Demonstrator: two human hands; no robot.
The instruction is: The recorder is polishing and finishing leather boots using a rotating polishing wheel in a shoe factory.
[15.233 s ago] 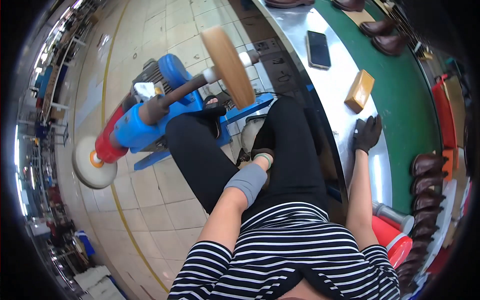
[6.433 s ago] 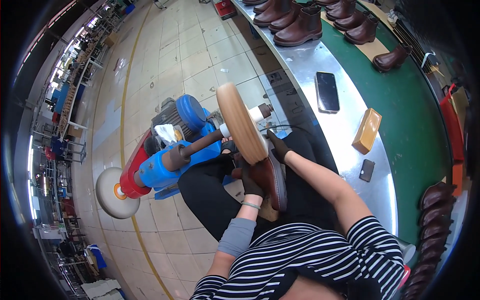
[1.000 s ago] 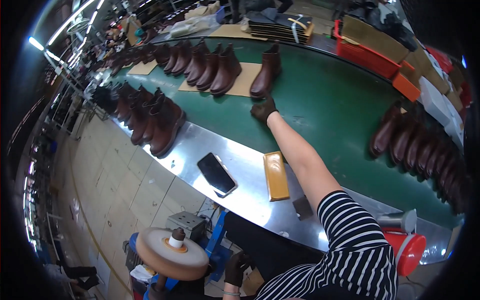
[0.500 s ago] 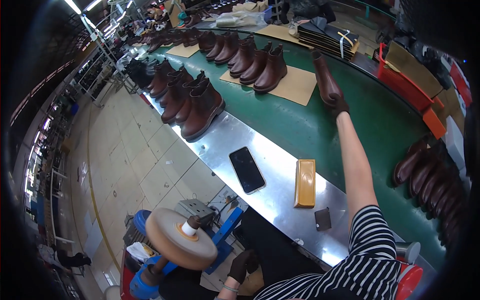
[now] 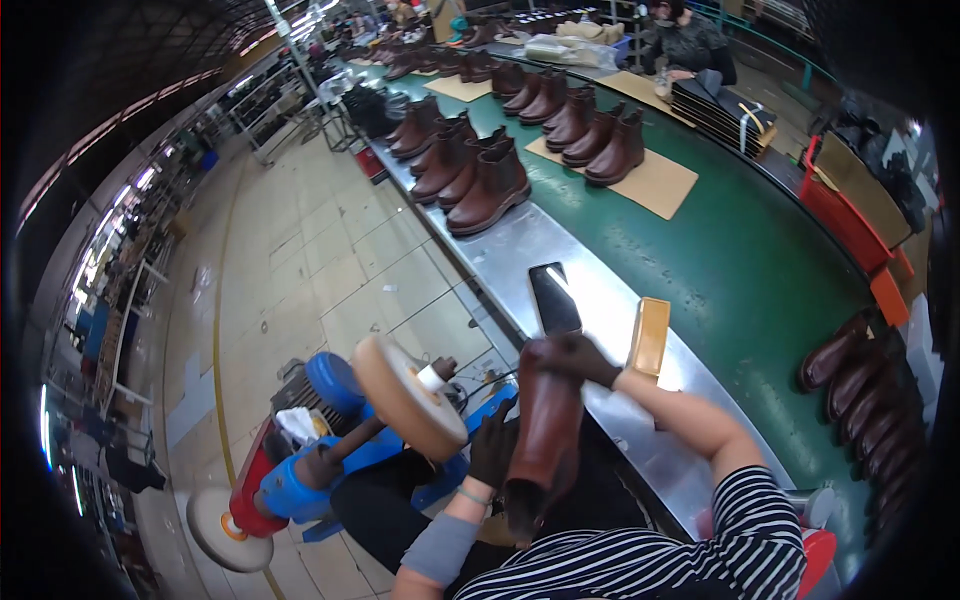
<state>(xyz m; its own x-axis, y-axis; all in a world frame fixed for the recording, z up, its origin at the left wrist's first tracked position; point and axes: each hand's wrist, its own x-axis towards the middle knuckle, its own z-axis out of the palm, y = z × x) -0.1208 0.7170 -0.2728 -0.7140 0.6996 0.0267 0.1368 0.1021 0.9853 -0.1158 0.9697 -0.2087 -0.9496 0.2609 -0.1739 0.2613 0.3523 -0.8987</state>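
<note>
A brown leather ankle boot [image 5: 548, 430] is held over my lap, its toe pointing away and its opening toward me. My right hand [image 5: 582, 360], in a dark glove, grips it round the toe. Close to the boot's left side is my left hand [image 5: 492, 445], also gloved, with its fingers stretched out; whether it touches the leather I cannot tell. Left of that hand stands a pale buffing wheel [image 5: 405, 395] on a blue machine [image 5: 310, 470]. A phone [image 5: 553, 298] and a yellow wax-like block [image 5: 651, 335] lie on the metal ledge [image 5: 603, 290] beyond my hands.
Several brown boots [image 5: 490, 190] line the ledge, and more [image 5: 613, 150] stand on cardboard on the green belt [image 5: 720, 260]. At right is another row of boots [image 5: 860, 390] near a red crate [image 5: 850, 215]. A co-worker [image 5: 690, 45] sits across the belt.
My right hand has brought the boot from above the green belt back to my lap. My left hand has risen from my lap to the boot's side. The view has shifted left.
</note>
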